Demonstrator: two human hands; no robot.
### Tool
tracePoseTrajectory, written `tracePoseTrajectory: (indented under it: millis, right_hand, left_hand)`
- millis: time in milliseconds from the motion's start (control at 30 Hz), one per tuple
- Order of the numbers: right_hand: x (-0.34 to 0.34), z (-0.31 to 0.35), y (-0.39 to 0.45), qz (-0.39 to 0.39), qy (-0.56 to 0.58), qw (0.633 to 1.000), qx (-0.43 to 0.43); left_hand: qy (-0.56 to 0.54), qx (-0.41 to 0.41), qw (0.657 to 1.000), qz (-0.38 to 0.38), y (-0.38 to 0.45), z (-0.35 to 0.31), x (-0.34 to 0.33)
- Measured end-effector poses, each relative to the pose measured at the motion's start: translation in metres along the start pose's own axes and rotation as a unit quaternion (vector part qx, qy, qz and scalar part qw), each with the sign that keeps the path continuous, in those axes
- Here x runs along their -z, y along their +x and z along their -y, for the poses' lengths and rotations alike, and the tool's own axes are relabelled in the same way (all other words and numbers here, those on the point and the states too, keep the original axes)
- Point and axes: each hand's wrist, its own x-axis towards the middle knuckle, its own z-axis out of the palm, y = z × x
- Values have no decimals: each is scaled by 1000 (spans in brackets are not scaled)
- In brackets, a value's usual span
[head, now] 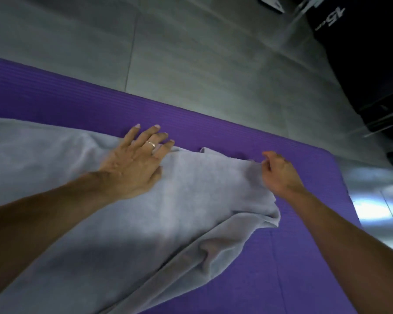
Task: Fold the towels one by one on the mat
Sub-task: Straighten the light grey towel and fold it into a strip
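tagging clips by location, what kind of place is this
Probably a gym or home workout room. A purple ribbed exercise mat lies on a grey tiled floor, and a dark object marked "15", perhaps a weight, sits at the far right.

Grey tiled floor [191,53] beyond, with black equipment [361,53] at far right.

The floor [191,53] is made of large grey tiles with thin dark joints, dull in tone across the top of the view. At the upper right stands a black object [359,53] with white lettering on it, too blurred to read fully, with pale bars [381,118] below it. A bright patch of light [372,207] glares off the floor at the right edge.
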Motion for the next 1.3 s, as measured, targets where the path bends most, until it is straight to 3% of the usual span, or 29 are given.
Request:
tracePoseTrajectory:
  millis: [133, 233, 300, 367, 433, 467, 500, 533, 600, 667, 800, 833, 967, 1100, 1133, 1200, 1300]
  right_hand:
    - [-8, -58, 10, 128, 30, 990, -41]
    - [-17, -73, 18, 146, 170, 972, -67]
    - [-21, -70, 15, 179, 348, 915, -102]
    - [-16, -57, 9, 262, 472, 840, -61]
    - [-9, -47, 7, 368, 560, 742, 17]
    - [-7, -45, 10, 389, 585, 710, 41]
    - [-7, -43, 17, 376, 600, 705, 50]
    - [-10, -41, 25, 328, 597, 731, 41]
    - [-25, -39, 45, 201, 508, 837, 32]
    - [-43, -27, 53, 180, 419, 884, 107]
    - [-56, 13, 29, 194, 336, 878, 279]
    - [-55, 21, 20, 201, 358, 861, 300]
    - [-49, 43, -6, 329, 531, 730, 276]
    - [-47, 43, -7, 446, 534, 672, 253]
    - [-47, 39, -8, 455, 532, 670, 249]
    - [-42, 29, -12, 413, 529, 705, 230]
    - [-22, -7, -5, 236, 479, 816, 219]
  left_hand:
    - [40, -151, 987, 18, 60, -59, 3]
    - [62, -158, 983, 76, 102, -99, 7]
    - [-7, -64, 985, 159, 127, -126, 11]
    - [-183, 86, 957, 206, 144, -146, 10]
    - [-319, 215, 908, 170, 147, -152, 14]
    - [-335, 244, 897, 154, 143, -148, 15]
    - [-325, 250, 900, 148, 135, -141, 18]
    - [-301, 246, 909, 148, 122, -133, 21]
    - [-249, 241, 926, 147, 96, -119, 29]
    - [-232, 262, 928, 129, 71, -109, 36]
    - [-217, 347, 905, 120, 28, -103, 50]
    - [-216, 363, 899, 115, 21, -106, 53]
    - [-259, 396, 878, 77, 10, -119, 61]
    - [-382, 411, 827, 41, 18, -134, 75]
    - [-370, 400, 837, 40, 21, -136, 76]
    - [-311, 368, 876, 31, 28, -139, 77]
    - [-203, 341, 918, 32, 47, -147, 83]
